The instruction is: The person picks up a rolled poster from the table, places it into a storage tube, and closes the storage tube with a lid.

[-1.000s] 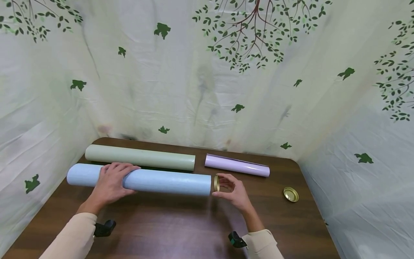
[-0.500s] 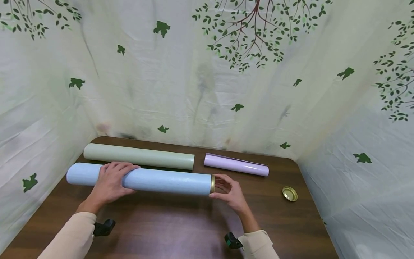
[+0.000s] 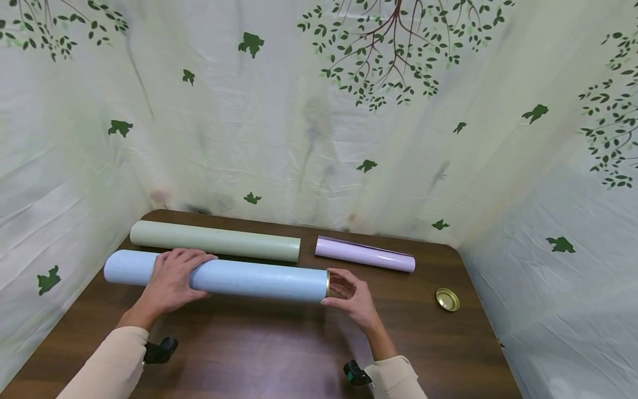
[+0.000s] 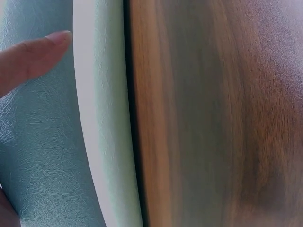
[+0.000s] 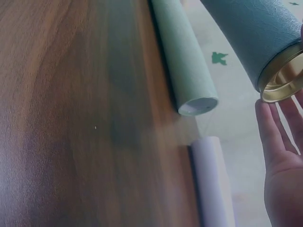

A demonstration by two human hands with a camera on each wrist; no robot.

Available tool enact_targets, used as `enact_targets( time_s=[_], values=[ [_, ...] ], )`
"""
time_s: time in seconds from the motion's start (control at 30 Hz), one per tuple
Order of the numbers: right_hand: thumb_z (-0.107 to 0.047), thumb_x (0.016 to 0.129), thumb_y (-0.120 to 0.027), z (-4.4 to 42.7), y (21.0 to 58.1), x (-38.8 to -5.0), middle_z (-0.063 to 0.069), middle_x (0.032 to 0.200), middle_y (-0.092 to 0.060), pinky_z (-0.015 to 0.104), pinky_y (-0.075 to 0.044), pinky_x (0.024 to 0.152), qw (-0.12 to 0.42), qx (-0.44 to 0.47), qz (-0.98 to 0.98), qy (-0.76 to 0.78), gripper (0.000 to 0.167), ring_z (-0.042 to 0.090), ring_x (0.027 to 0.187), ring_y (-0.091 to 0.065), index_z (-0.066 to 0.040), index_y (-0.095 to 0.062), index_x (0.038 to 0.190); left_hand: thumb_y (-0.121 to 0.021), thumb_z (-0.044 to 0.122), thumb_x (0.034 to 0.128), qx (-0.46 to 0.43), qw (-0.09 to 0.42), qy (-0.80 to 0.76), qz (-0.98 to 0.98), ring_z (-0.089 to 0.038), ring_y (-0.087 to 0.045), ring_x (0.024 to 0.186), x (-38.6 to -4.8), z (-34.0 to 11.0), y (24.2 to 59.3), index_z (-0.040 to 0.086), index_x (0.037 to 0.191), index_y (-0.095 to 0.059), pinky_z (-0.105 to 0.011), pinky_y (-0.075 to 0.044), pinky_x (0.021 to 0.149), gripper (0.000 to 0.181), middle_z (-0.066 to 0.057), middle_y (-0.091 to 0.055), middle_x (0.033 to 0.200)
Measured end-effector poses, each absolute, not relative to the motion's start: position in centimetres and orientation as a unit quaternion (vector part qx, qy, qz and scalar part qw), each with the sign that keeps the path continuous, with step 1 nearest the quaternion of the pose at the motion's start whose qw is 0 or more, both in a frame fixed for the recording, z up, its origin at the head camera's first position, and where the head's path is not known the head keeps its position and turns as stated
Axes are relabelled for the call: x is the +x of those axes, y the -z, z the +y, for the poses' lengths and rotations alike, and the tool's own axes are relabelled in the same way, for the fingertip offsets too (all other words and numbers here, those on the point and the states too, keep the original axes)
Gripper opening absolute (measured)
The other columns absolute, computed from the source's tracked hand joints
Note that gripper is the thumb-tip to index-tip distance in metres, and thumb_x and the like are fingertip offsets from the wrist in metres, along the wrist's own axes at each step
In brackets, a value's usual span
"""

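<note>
A long light-blue cardboard tube is held level above the brown table. My left hand grips it from above, left of its middle, with the thumb on the near side. At the tube's right end my right hand holds a gold metal cap by its rim, between thumb and fingers. The right wrist view shows the cap's gold rim seated partly in the tube mouth, with fingertips touching its edge. The tube's left end opening is hidden.
A pale green tube lies behind the blue one, its right end open in the right wrist view. To its right lies a rolled purple sheet. Another gold cap rests on the table at right. A leaf-patterned curtain surrounds the back.
My right hand has moved slightly left, bringing the cap from just off the tube's end into its mouth. Less of the gold rim shows now. The left hand keeps its grip.
</note>
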State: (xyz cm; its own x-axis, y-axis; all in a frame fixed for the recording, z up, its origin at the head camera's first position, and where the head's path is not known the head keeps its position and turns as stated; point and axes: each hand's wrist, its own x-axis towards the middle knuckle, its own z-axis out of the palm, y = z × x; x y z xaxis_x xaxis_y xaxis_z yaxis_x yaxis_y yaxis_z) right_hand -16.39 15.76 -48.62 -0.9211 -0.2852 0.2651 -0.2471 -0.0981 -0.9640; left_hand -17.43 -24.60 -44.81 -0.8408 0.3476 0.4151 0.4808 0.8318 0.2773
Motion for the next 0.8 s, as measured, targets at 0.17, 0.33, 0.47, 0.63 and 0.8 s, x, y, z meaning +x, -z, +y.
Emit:
enact_targets(
  time_s=[0.17,0.33,0.47,0.63,0.8],
  values=[
    [0.003,0.069,-0.083,15.6,48.9,-16.3,0.029,0.13,-0.049,0.034,-0.046,0.096,0.02,-0.196,0.66,0.725,0.069,0.018,0.115,-0.058,0.012,-0.051,0.129,-0.095,0.023,0.0482,-0.219,0.176,0.188,-0.941,-0.037,-0.048,0.106,-17.3,-24.7,44.8,0.014,0.116,-0.064,-0.058,-0.027,0.087,0.075,-0.012,-0.062,0.112],
    [0.003,0.069,-0.083,15.3,48.9,-16.2,0.031,0.13,-0.048,0.034,-0.045,0.097,0.021,-0.191,0.648,0.737,0.07,0.019,0.116,-0.058,0.014,-0.049,0.13,-0.095,0.023,0.0481,-0.235,0.175,0.178,-0.939,-0.037,-0.052,0.105,-17.4,-24.8,44.7,0.012,0.115,-0.065,-0.057,-0.031,0.09,0.074,-0.013,-0.063,0.11],
    [0.003,0.07,-0.082,15.1,48.6,-16.0,0.03,0.131,-0.047,0.034,-0.044,0.097,0.028,-0.184,0.65,0.737,0.071,0.023,0.119,-0.056,0.014,-0.048,0.131,-0.095,0.023,0.0472,-0.248,0.179,0.167,-0.937,-0.035,-0.057,0.098,-17.3,-25.1,44.4,0.01,0.114,-0.066,-0.055,-0.037,0.089,0.074,-0.01,-0.063,0.106],
    [0.003,0.073,-0.08,15.7,48.3,-15.9,0.025,0.129,-0.052,0.039,-0.044,0.098,0.025,-0.191,0.682,0.705,0.065,0.023,0.116,-0.058,0.008,-0.051,0.132,-0.095,0.024,0.0477,-0.261,0.181,0.154,-0.936,-0.034,-0.058,0.095,-17.1,-24.9,44.0,0.009,0.114,-0.067,-0.054,-0.039,0.087,0.074,-0.01,-0.063,0.105],
    [0.005,0.077,-0.076,16.3,48.3,-16.1,0.023,0.126,-0.053,0.044,-0.046,0.096,0.027,-0.223,0.691,0.687,0.061,0.021,0.11,-0.059,0.007,-0.051,0.132,-0.095,0.023,0.0469,-0.264,0.19,0.151,-0.933,-0.035,-0.058,0.097,-17.3,-24.7,43.6,0.008,0.115,-0.067,-0.054,-0.038,0.087,0.075,-0.012,-0.063,0.107]
  ],
)
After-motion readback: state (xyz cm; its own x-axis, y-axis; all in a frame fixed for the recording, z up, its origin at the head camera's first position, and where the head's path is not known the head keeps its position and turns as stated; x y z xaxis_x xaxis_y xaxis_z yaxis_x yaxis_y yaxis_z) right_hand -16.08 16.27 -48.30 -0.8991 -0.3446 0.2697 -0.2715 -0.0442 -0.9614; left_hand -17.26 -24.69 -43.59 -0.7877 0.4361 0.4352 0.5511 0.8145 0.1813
